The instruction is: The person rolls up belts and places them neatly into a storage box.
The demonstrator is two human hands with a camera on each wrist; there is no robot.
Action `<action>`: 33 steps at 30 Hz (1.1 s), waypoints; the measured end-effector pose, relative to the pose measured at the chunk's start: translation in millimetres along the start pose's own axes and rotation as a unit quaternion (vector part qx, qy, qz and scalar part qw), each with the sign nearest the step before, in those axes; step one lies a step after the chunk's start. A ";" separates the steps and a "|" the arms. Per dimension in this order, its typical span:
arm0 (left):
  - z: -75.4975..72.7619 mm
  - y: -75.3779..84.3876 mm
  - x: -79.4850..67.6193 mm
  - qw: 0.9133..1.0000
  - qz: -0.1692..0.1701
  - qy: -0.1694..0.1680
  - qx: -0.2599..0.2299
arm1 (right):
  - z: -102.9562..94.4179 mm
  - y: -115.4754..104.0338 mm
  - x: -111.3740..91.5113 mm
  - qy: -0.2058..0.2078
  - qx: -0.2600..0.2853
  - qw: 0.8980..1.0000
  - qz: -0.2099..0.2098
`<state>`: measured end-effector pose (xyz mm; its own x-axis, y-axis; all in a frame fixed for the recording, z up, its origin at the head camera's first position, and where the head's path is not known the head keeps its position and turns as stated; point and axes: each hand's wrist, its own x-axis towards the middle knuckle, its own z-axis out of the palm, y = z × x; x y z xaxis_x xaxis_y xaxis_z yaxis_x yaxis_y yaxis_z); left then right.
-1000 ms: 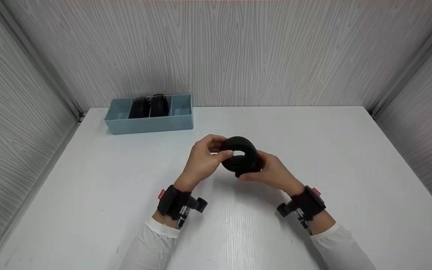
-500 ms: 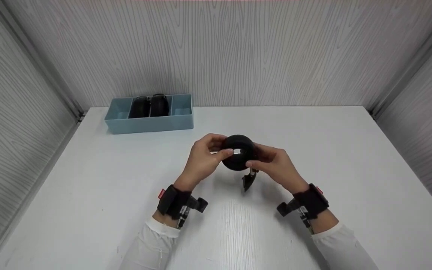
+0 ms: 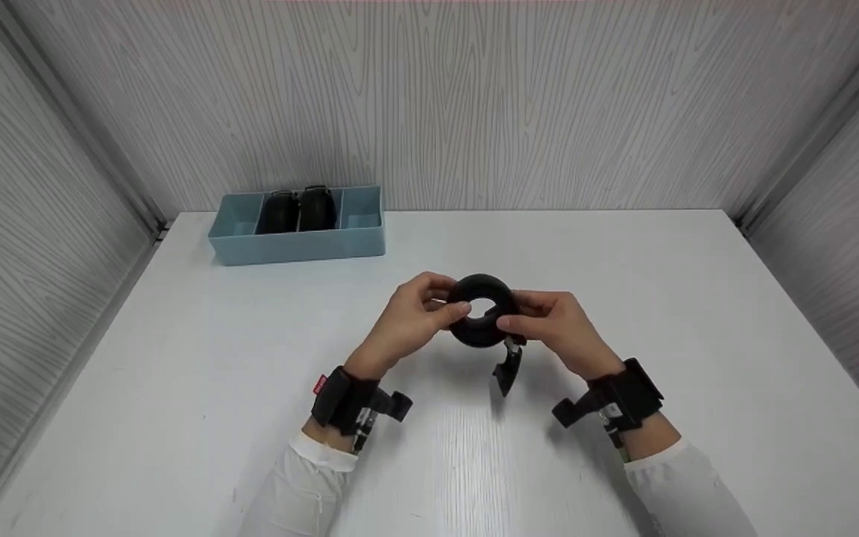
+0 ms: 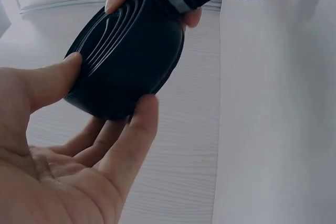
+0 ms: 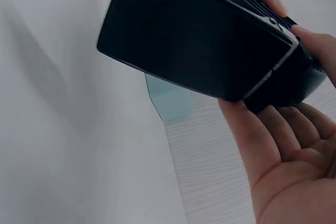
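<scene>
A black belt [image 3: 479, 344], rolled into a coil, is held up over the table between both hands in the head view. My left hand [image 3: 418, 309] pinches the coil's left side, thumb across its near face and fingers behind. On the other side my right hand [image 3: 552, 324] grips the coil with its thumb in front, close to the buckle end. Below it the buckle [image 3: 508, 369] sticks out and points down. The wound layers of the belt [image 4: 131, 51] show in the left wrist view. A broad flat buckle plate [image 5: 173, 35] fills much of the right wrist view.
A blue divided box [image 3: 295, 247] stands at the back left of the white table [image 3: 623, 276]. Two more rolled black belts [image 3: 318, 210] sit upright in its middle compartments. Grey wood-grain panels [image 3: 519, 104] rise behind the table and at both sides.
My right hand has shifted up from the coil's lower right to its right side. The buckle has come out from the coil and hangs below it. The coil now faces the camera more squarely.
</scene>
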<state>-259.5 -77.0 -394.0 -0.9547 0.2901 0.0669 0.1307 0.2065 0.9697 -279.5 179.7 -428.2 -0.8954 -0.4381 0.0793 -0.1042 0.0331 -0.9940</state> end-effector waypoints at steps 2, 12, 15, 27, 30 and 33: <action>-2.7 0.7 -0.6 0.999 -0.009 -0.028 0.027 | -4.0 -1.7 -0.5 -0.024 -0.016 0.999 0.013; -4.5 1.2 -2.4 0.995 -0.013 -0.066 0.072 | -5.0 -7.3 -0.8 -0.077 -0.050 0.995 0.040; -3.4 0.7 -2.1 0.998 -0.010 -0.038 0.050 | -1.5 -4.1 0.0 -0.041 -0.027 0.998 0.029; -1.4 -1.7 -0.2 0.998 0.026 0.057 0.031 | 10.3 6.5 3.1 0.063 0.042 0.997 -0.023; -1.0 -3.7 0.7 0.998 0.024 0.047 0.031 | 9.9 5.8 2.5 0.064 0.029 0.997 -0.014; -1.4 -3.8 0.8 0.999 0.020 0.031 0.028 | 7.8 4.4 2.7 0.058 0.026 0.998 -0.013</action>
<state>-261.1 -78.9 -397.3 -0.9629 0.2412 0.1208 0.1818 0.2494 0.9512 -279.0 171.6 -432.9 -0.9372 -0.3306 0.1109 -0.1090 -0.0245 -0.9937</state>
